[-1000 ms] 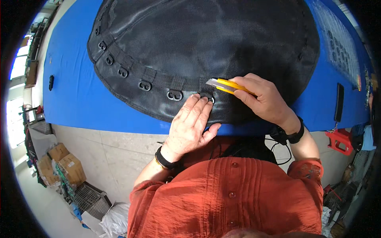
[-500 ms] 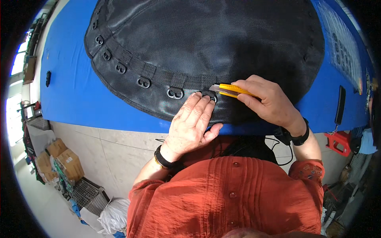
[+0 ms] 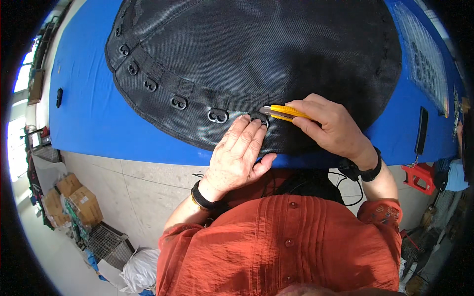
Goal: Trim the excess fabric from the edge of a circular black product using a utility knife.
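A large rounded black mesh sheet with a bound edge lies over the table. Several black plastic buckles hang from short webbing loops along its curved strap. My left hand rests flat, fingers stretched and close together, pressing on the sheet and partly covering one buckle at its fingertips. In my right hand is a yellow snap-off utility knife, blade out. Its tip points left and meets the webbing just above the covered buckle; whether it cuts into the webbing I cannot tell.
A blue cover lies on the table. At the right are a clear plastic sheet and a long black strip; a small black piece lies far left. Beyond the table edge stand cardboard boxes and a red stool.
My right hand and the knife have shifted slightly left. My left hand stays on the sheet by the same buckle.
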`<state>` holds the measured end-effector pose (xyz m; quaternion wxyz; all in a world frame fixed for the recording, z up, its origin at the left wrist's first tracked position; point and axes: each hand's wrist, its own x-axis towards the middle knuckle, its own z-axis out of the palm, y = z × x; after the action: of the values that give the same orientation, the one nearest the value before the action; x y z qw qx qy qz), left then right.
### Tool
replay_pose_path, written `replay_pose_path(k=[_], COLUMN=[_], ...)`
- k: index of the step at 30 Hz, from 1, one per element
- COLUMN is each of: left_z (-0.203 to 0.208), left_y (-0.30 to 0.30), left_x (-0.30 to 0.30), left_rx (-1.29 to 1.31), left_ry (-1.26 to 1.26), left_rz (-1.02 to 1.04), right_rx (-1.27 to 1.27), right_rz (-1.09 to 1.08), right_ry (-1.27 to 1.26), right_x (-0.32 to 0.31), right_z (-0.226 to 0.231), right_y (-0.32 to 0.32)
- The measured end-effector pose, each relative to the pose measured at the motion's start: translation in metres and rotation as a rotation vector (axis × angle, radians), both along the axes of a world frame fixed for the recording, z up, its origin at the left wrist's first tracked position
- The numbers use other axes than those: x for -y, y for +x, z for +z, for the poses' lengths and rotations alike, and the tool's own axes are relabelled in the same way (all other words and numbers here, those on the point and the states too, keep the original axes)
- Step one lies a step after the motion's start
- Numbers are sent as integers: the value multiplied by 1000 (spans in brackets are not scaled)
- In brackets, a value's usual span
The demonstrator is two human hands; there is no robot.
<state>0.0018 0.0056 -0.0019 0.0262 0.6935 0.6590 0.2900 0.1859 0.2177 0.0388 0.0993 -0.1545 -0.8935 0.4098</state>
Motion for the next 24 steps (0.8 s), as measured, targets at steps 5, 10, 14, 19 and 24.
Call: replay_pose_path(k=[5, 10, 14, 19, 24], left_z=[1, 1, 2, 0, 0], left_y=[0, 1, 0, 0, 0], left_x=[0, 1, 0, 1, 2], left_rx=[13, 26, 25, 30, 30], left_ry=[-13, -16, -19, -14, -10], left_rz=[-1, -7, -11, -10, -11], right_rx=[-13, -20, -14, -40, -65], right_rz=[-28, -3, -29, -44, -39], right_ry=[-26, -7, -19, -12, -3], right_x=[4, 0, 5, 8, 9], right_z=[-3, -3, -2, -6, -8], right_y=[1, 2, 1, 2, 4])
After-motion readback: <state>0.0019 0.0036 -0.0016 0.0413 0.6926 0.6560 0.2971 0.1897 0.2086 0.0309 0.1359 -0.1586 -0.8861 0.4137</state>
